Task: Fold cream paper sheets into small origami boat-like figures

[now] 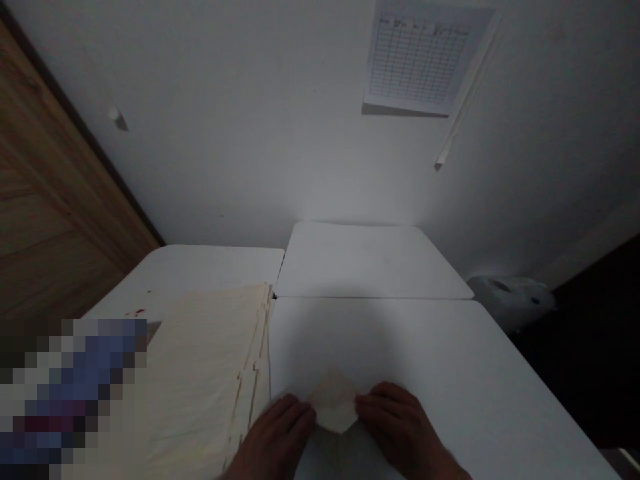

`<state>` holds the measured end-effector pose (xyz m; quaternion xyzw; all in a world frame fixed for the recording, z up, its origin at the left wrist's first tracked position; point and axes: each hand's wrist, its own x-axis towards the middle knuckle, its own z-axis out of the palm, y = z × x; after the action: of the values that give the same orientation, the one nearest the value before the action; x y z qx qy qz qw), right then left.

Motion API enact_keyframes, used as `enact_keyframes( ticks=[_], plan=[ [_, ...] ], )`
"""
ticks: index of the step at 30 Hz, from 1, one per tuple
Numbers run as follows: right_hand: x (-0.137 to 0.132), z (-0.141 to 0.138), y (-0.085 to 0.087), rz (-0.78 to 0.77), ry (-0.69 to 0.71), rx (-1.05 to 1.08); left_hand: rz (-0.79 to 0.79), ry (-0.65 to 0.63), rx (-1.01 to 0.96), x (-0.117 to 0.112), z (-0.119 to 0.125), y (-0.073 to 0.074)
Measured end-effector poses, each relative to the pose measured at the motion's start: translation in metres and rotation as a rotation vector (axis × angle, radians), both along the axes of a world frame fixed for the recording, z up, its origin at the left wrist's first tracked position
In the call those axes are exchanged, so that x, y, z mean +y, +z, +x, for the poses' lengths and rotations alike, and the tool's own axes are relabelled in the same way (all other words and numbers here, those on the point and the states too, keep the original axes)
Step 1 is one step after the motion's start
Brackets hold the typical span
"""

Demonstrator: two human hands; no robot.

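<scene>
On the white table [425, 353], near its front edge, a pale folded paper [334, 400] lies between the two hands, with its point toward the person. The left hand [273, 437] and the right hand [400, 427] come to it from both sides. The fingers [383, 400] are closed together and a little curved and they touch the paper edges, but I cannot tell if they really grip it. On the table, just left of the left hand, is a thick stack of cream folders [200, 380], matte and soft-looking, with small tabs along the edge. If the left hand moves wide, it may push this stack and the sheets may slide. The paper seems thin, so a hard press could make a wrong crease
</scene>
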<state>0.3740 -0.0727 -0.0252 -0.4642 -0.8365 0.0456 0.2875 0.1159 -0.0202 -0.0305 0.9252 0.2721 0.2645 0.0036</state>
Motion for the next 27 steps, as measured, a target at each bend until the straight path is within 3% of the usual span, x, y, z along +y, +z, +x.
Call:
enact_keyframes(
  ticks=[4, 8, 17, 27],
  plan=[
    [0.001, -0.002, -0.003, -0.098, -0.117, 0.109, -0.176, 0.064, -0.075, 0.005, 0.005, 0.008],
    [0.006, -0.006, -0.005, -0.197, -0.256, 0.208, -0.224, 0.126, -0.123, 0.009, 0.008, 0.012],
    [0.012, -0.014, 0.005, -0.372, -0.377, 0.346, -0.2, 0.195, -0.074, 0.011, 0.014, 0.008],
    [0.017, -0.02, 0.004, -0.348, -0.39, 0.327, -0.139, 0.27, 0.008, 0.014, 0.026, 0.009]
  ],
)
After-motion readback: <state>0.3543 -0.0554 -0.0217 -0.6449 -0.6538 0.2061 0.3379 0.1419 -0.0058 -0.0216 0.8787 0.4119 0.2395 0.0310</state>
